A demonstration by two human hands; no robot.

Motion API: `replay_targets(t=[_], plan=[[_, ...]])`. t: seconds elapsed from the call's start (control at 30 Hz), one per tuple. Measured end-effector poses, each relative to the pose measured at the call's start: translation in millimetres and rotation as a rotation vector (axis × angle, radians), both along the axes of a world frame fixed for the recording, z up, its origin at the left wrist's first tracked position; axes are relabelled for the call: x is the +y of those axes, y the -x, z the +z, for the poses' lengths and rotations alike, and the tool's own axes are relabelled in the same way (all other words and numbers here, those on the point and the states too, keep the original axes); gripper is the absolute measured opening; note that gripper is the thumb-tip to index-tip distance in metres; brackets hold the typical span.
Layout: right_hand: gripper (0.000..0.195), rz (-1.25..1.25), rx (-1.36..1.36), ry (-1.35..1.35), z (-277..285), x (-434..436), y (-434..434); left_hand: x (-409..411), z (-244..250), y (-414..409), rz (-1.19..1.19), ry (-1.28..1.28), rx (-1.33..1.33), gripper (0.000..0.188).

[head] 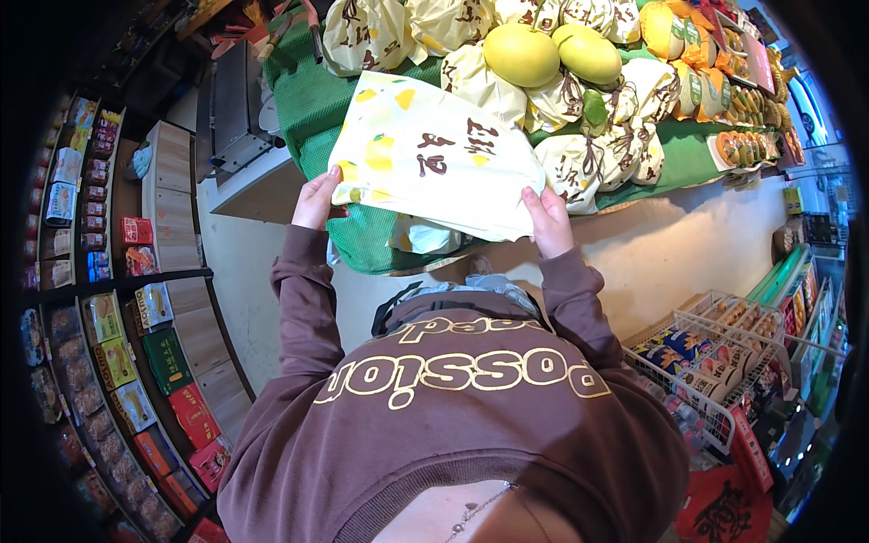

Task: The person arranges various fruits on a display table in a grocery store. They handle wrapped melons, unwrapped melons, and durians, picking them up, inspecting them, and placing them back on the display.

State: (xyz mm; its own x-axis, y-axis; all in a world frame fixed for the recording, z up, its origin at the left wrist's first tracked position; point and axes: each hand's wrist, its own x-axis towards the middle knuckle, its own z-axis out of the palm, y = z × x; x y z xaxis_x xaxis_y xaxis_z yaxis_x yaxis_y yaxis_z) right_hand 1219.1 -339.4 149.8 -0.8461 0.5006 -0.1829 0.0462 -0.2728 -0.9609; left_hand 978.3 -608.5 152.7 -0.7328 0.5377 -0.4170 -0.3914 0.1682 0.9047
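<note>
A flat white plastic bag [434, 156], printed with yellow fruit and dark writing, is stretched between my hands above the green cloth [305, 108]. At its left edge, my left hand [319, 200] pinches a corner between thumb and fingers. My right hand [547, 216] grips the lower right corner. Just beyond the bag, two bare yellow-green pomelos [521, 55] rest on several wrapped round fruits [483, 88] in similar printed bags. A green leaf [595, 108] lies among them. Beneath the held bag, another pale bag [426, 235] partly shows at the cloth's near edge.
Netted melons [662, 30] and trays of orange fruit [745, 148] stand at the far right of the display. Shelves of packaged snacks [153, 366] line the left. A metal box [246, 112] sits on the left counter. At lower right is a white wire basket [706, 380] of snacks.
</note>
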Motion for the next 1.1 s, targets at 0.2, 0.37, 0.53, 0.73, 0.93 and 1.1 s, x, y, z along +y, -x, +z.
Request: replay_targets(t=[0.2,0.37,0.53,0.73,0.93,1.1], plan=[[0.026,0.454,-0.104,-0.143,12.1,24.6,-20.4,8.1,3.7,-8.3,0.043,-0.040,-0.062,0.034],[0.029,0.212,0.076,-0.077,0.7,15.9,-28.5,5.6,-5.9,-4.0,-0.112,0.034,-0.055,0.034],[0.028,0.007,0.146,-0.076,2.8,7.4,-16.6,21.1,-3.7,-13.6,-0.089,-0.016,-0.112,0.039],[0.022,0.194,-0.008,-0.644,2.3,12.6,-22.7,26.2,-9.2,-23.6,0.029,-0.066,-0.151,0.048],[0.024,-0.013,-0.022,-0.484,-40.7,35.1,-33.9,-5.0,-12.9,-8.7,-0.362,-0.004,-0.136,0.067],[0.029,0.032,-0.055,0.019,-83.5,62.3,-59.8,-24.1,-19.3,-6.4,-0.550,0.119,-0.076,0.064]])
